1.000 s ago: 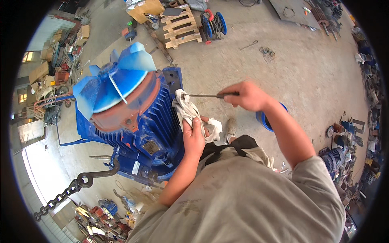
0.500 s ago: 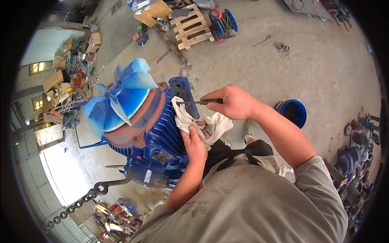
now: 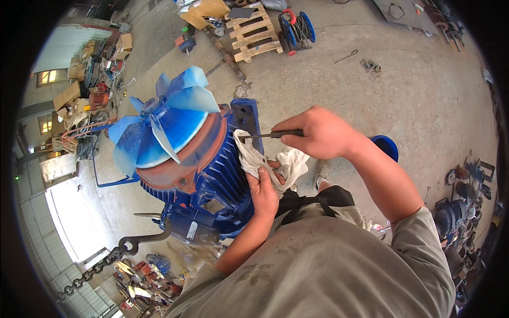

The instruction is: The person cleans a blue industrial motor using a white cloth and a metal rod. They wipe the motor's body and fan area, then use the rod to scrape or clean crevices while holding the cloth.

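"How do we class the place?"
"Workshop, we enter: concrete floor (image 3: 419,90); motor (image 3: 227,179), finned, blue; chain (image 3: 93,272) with hook (image 3: 151,238); pallet (image 3: 255,37), wooden; cable reel (image 3: 299,31); parts (image 3: 144,280), heaped."
"We list it so."

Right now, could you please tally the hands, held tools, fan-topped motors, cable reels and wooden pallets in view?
Left hand and right hand: 2
Dark-handled tool: 1
Fan-topped motor: 1
Cable reel: 1
Wooden pallet: 1
Total: 6
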### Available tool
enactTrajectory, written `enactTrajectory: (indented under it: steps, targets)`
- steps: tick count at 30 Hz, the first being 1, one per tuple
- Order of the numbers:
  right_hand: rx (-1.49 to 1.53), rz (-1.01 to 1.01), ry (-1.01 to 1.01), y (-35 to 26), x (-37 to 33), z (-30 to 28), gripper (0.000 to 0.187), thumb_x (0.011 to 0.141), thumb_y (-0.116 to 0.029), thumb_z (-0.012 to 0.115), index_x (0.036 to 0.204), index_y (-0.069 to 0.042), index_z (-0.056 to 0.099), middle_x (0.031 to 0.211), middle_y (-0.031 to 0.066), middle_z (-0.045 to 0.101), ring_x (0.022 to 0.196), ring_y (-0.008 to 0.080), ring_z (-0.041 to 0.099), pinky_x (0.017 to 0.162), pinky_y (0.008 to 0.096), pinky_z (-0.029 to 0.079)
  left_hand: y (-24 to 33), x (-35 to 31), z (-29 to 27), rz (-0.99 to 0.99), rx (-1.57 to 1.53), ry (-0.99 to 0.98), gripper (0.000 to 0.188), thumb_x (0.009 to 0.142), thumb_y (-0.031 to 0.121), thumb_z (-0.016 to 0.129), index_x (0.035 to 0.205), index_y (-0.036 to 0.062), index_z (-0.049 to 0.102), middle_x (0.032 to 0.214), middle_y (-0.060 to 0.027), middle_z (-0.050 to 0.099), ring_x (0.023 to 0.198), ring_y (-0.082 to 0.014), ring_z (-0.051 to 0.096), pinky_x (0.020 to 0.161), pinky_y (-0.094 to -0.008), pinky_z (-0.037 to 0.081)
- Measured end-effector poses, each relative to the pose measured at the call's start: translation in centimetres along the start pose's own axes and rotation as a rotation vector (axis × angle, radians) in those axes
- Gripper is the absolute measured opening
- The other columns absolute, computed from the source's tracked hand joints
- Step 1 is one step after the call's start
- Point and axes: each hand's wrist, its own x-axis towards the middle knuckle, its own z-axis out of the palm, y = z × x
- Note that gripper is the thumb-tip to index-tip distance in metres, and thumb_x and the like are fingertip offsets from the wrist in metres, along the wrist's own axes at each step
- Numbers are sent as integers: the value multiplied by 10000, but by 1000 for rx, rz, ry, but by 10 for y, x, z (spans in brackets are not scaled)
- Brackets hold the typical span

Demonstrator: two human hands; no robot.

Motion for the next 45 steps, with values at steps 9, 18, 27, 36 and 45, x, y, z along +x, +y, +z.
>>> enactTrajectory:
  steps: [9,18,27,36,45]
  targets:
    - [-562,106,-275,-70,64,-7,220,821,-132,684,971,-42,817,861,184,767,848,382,759,759,478,613,-10,2,-8,-201,-195,61,296,1169,302,429,1348,81,512,1137,-80,683,736,-141,645,699,-312,564]
    - [-383,278,-511,-11,37,101,229,787,-143,773,973,-17,818,954,213,784,908,378,776,776,460,623,-33,-7,-37,-471,-297,150,265,1156,266,472,1268,55,589,1068,-93,699,730,-174,653,672,-309,543]
    - [-181,248,-274,22,5,95,172,795,-182,754,881,-40,799,842,218,751,830,430,744,732,498,601,-42,-13,-49,-449,47,153,208,1141,196,501,1289,76,584,1014,-48,693,708,-150,635,607,-309,494]
    - [-203,166,-202,-31,7,14,126,720,-69,746,824,-20,798,786,210,741,743,380,758,655,448,618,19,26,0,-196,-37,-1,406,1111,197,573,1483,53,498,1362,-78,632,1178,-196,646,968,-379,524]
    - [-175,157,67,-2,-36,81,173,751,-165,727,833,-36,808,838,212,760,829,402,763,716,480,618,-22,5,-20,-233,-23,-73,386,1072,217,627,1419,59,567,1356,-59,670,1234,-190,637,1022,-351,513]
